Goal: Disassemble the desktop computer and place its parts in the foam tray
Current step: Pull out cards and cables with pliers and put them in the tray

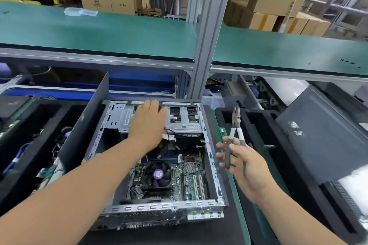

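Open desktop computer case [159, 208] lying flat on bench centre, side panel off; left hand [148, 123] reaching over far end, palm down on silver drive cage [180, 119], fingers bent at far rim, grip unclear; right hand [242, 162] raised just right of case, fingers curled round handles of pliers [236, 125], nose up, jaws closed; CPU fan [158, 174] and motherboard [194, 183] in near half; black foam tray [251, 114] right of case, beyond pliers.
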